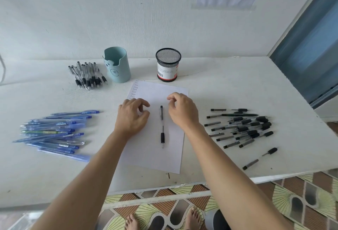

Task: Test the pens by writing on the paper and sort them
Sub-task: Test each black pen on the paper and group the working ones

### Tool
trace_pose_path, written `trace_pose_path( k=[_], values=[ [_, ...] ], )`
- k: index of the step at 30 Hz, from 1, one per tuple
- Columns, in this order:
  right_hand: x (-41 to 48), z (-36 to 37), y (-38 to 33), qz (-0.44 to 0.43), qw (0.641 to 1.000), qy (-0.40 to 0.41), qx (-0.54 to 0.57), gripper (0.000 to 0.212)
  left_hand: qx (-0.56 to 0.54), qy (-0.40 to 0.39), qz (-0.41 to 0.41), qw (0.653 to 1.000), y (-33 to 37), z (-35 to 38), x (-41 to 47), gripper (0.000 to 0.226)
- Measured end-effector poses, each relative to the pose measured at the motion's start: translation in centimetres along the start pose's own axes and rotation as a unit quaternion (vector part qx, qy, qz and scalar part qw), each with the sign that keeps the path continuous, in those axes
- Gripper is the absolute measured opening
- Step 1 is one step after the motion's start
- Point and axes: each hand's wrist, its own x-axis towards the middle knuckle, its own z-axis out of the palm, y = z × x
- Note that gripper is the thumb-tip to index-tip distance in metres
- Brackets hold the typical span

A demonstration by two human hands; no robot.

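Note:
A white paper (157, 156) lies in the middle of the table, with several small written words at its top left corner. One black-grip clear pen (162, 126) lies lengthwise on the paper, between my hands, untouched. My left hand (132, 117) rests on the paper's left edge with its fingers loosely curled and empty. Just right of the pen's top end, my right hand (182, 111) hovers over the paper, fingers loosely curled, holding nothing.
A pile of blue pens (56, 132) lies at the left, black pens and loose parts (243, 129) at the right, clear black-grip pens (86, 75) at the back left. A teal cup (117, 65) and a black mesh cup (167, 65) stand behind the paper.

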Motion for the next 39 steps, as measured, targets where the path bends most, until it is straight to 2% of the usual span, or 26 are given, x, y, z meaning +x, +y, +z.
trace_pose_path(
  k=[3,5,7,10,13,16,18,19,21,24,26,27,29,30,33,36,37,39],
  values=[
    [-0.1,0.3,1.9,-0.057,0.995,0.008,-0.077,0.040,0.073,-0.062,0.059,0.994,0.3,0.3,-0.5,0.046],
    [-0.4,0.6,2.8,-0.059,0.989,-0.011,-0.138,0.044,0.146,-0.106,0.053,0.982,0.9,0.6,-0.5,0.061],
    [-0.8,0.7,3.3,-0.061,0.982,-0.037,-0.174,0.047,0.204,-0.144,0.031,0.968,1.9,0.7,-0.2,0.067],
    [-0.8,0.6,3.5,-0.061,0.982,-0.045,-0.173,0.046,0.243,-0.183,-0.002,0.953,3.6,0.7,0.4,0.051],
    [-0.7,0.5,3.5,-0.060,0.984,-0.041,-0.163,0.045,0.213,-0.180,-0.051,0.959,4.2,0.2,0.5,0.032],
    [-0.8,0.5,3.5,-0.055,0.984,-0.042,-0.164,0.046,0.110,-0.143,-0.124,0.976,4.6,-0.5,0.8,0.032],
    [-1.0,0.4,3.4,-0.051,0.983,-0.047,-0.171,0.048,-0.055,-0.090,-0.183,0.977,4.7,-1.2,1.3,0.030],
    [-1.0,0.3,3.4,-0.048,0.982,-0.054,-0.173,0.050,-0.173,-0.066,-0.212,0.960,4.7,-1.5,1.5,0.028],
    [-1.1,0.4,3.4,-0.038,0.979,-0.075,-0.184,0.057,-0.389,-0.036,-0.246,0.887,4.8,-2.0,1.5,0.021],
    [-1.0,0.6,3.3,-0.032,0.970,-0.104,-0.216,0.063,-0.551,-0.003,-0.246,0.798,4.6,-3.2,1.4,0.020],
    [-0.9,0.7,3.2,-0.025,0.969,-0.110,-0.221,0.063,-0.603,-0.011,-0.237,0.761,4.0,-4.0,1.2,0.010],
    [-0.9,0.7,3.2,-0.024,0.969,-0.109,-0.221,0.063,-0.623,-0.024,-0.229,0.748,3.8,-4.5,1.1,0.014],
    [-1.0,0.6,3.0,-0.021,0.970,-0.107,-0.217,0.064,-0.641,-0.040,-0.220,0.734,3.1,-5.3,0.7,0.051],
    [-1.0,0.5,3.0,-0.019,0.971,-0.109,-0.214,0.064,-0.650,-0.030,-0.217,0.728,2.8,-5.6,0.7,0.057],
    [-0.9,0.5,3.0,-0.015,0.971,-0.111,-0.211,0.065,-0.666,0.030,-0.218,0.713,1.9,-6.0,0.5,0.047],
    [-0.9,0.5,3.0,-0.014,0.972,-0.105,-0.208,0.066,-0.693,0.090,-0.219,0.680,0.9,-6.2,0.3,0.043],
    [-0.9,0.6,3.0,-0.014,0.973,-0.104,-0.208,0.065,-0.696,0.112,-0.215,0.676,0.5,-6.3,0.3,0.045],
    [-0.9,0.6,3.0,-0.015,0.973,-0.100,-0.206,0.065,-0.656,0.155,-0.207,0.709,-0.4,-6.3,0.7,0.040]
  ],
)
